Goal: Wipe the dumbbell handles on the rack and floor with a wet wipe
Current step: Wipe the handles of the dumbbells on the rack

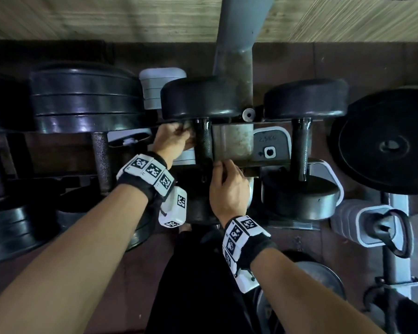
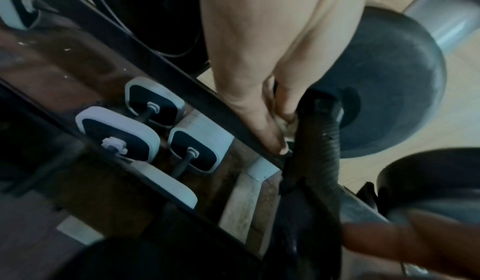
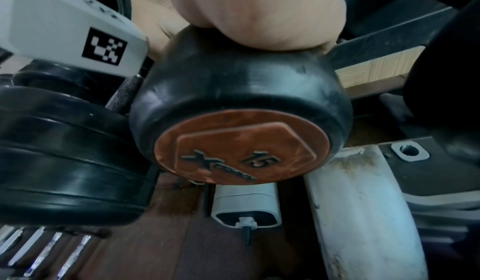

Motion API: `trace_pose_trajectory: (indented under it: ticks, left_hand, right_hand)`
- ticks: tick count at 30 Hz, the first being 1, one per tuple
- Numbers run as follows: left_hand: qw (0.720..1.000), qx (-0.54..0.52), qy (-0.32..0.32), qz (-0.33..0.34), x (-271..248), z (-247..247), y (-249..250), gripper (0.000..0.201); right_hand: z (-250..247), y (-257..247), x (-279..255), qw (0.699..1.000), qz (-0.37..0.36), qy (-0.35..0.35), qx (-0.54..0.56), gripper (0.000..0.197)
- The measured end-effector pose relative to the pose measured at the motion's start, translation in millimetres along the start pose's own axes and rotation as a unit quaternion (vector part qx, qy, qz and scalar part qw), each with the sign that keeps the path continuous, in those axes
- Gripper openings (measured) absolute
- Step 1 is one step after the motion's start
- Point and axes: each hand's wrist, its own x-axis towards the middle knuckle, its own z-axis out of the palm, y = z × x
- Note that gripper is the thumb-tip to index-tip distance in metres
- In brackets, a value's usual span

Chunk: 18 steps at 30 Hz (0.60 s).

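A person's left hand (image 1: 173,138) pinches a crumpled wet wipe (image 2: 284,124) against the far end of a dumbbell handle (image 1: 204,141) lying across the rack (image 1: 234,141), while the right hand (image 1: 228,186) rests over the near weight, its fingers curled out of clear sight. The small wad could slip and miss the knurled black grip's underside; the handle looks dull and ridged.

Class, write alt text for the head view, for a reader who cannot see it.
Seen from above, the left hand presses a wipe against a black dumbbell handle on a rack. The right hand rests on that dumbbell's near end. More dumbbells and plates sit around.
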Motion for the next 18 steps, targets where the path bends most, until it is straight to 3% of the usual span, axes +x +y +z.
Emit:
trace_pose_trajectory:
  ticks: [10,12,14,18]
  left_hand:
    - [0.998,-0.040,-0.051,-0.020,-6,7,14,0.026]
    - [1.000,-0.010,-0.020,0.014,-10,4,11,0.015]
    - [0.994,0.061,0.042,0.076,-19,2,6,0.022]
    - [0.945,0.219,0.128,0.209,-37,16,10,0.026]
  right_hand:
    - [-2,1,0,0.999,-0.006,-0.018,0.028,0.040]
    - [-3,2,0,0.999,-0.001,-0.018,0.038,0.039]
    - [-4,2,0,0.999,0.003,-0.019,0.045,0.037]
    - [-3,1,0,0.998,0.014,-0.026,0.049,0.034]
